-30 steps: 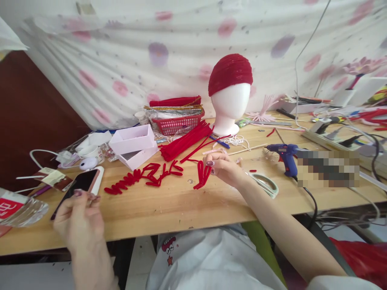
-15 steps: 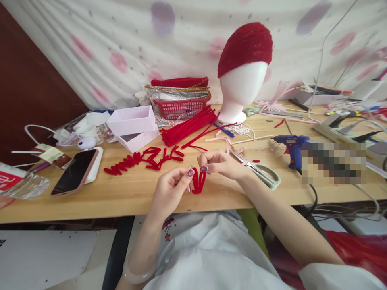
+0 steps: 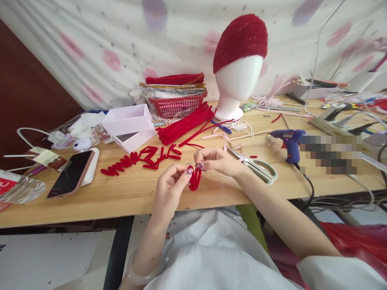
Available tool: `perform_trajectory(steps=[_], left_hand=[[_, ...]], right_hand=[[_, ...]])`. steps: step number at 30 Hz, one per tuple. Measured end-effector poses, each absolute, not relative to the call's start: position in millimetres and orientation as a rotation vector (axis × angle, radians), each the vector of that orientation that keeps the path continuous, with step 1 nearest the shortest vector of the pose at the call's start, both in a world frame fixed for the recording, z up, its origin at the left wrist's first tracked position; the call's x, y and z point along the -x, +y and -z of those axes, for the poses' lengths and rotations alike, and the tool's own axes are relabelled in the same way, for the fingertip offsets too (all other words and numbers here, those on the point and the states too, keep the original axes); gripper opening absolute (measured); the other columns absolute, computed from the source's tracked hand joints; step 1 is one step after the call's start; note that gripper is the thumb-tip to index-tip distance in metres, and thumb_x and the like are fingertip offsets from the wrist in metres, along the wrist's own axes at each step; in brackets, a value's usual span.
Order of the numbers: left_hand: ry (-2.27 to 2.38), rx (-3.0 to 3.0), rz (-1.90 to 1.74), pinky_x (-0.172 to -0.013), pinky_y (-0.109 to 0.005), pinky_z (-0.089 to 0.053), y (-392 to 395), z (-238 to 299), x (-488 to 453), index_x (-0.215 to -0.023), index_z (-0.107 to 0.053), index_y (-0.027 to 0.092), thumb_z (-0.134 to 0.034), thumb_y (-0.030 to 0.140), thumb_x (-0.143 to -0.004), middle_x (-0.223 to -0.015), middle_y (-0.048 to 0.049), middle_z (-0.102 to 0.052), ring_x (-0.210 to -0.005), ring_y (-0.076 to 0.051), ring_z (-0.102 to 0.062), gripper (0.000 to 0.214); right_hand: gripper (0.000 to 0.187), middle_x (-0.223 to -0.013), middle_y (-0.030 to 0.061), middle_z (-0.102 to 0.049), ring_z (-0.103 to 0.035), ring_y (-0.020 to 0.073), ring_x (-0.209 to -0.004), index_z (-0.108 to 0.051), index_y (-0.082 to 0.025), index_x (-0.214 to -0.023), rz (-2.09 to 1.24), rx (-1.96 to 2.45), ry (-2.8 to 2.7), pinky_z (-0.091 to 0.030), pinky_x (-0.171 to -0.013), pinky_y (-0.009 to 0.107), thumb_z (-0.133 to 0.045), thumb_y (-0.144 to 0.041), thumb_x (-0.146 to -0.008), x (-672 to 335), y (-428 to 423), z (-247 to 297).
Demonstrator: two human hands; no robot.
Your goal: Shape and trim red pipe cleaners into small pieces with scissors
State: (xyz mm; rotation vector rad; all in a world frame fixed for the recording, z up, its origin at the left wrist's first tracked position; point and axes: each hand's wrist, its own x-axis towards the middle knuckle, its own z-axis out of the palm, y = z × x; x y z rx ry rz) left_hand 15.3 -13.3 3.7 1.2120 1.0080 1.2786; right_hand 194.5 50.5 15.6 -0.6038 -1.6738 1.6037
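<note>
Red piece (image 3: 195, 183): held over the counter (image 3: 121, 205), between the hands. Right hand (image 3: 220, 163): fingers pinching its upper end; piece hangs toward seven o'clock, long axis roughly one to seven. Left hand (image 3: 168, 185): at its nine o'clock, equally near, fingers pinching an apparent pale bit (image 3: 188, 164).

To left of your frame: phone (image 3: 71, 174), screen up; clear bottle (image 3: 27, 190) at edge. Pale box (image 3: 128, 123) left of centre. Floral curtain (image 3: 181, 44) across top. Power strip (image 3: 321, 125) towards your right edge.
</note>
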Motion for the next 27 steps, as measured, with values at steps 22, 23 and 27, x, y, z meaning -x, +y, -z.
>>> perform_trajectory(steps=[22,23,27], left_hand=[[1.02,-1.664,-1.505,-0.082,-0.028,-0.045,-1.3,4.6,23.8,-0.098,-0.076,0.027,-0.071,0.031,-0.084,-0.097,-0.0026,-0.068,-0.092,-0.017,-0.059,0.016],[0.996,-1.724,-1.484,-0.082,-0.028,-0.046,-0.3,4.6,27.8,-0.099,-0.076,0.028,-0.074,0.028,-0.082,-0.097,-0.0024,-0.067,-0.093,-0.017,-0.059,0.018],[0.995,-1.85,-1.406,-0.088,-0.031,-0.047,-1.9,4.9,26.4,-0.103,-0.074,0.028,-0.079,0.022,-0.075,-0.104,-0.0031,-0.063,-0.101,-0.019,-0.058,0.029]], right_hand=[[0.013,-0.054,-0.0044,-0.049,-0.039,0.011,-0.053,-0.059,-0.018,-0.053,-1.636,0.572,-1.385,-0.03,-0.055,0.025,-0.064,-0.017,-0.065,-190.1,56.7,-8.0],[0.012,-0.053,-0.0044,-0.049,-0.039,0.0109,-0.053,-0.059,-0.018,-0.053,-1.644,0.569,-1.35,-0.029,-0.055,0.025,-0.063,-0.017,-0.064,-189.5,56.6,-8.6],[0.011,-0.052,-0.0048,-0.047,-0.038,0.0101,-0.05,-0.057,-0.018,-0.052,-1.682,0.566,-1.208,-0.029,-0.053,0.025,-0.061,-0.016,-0.062,-188.0,55.2,-11.2]])
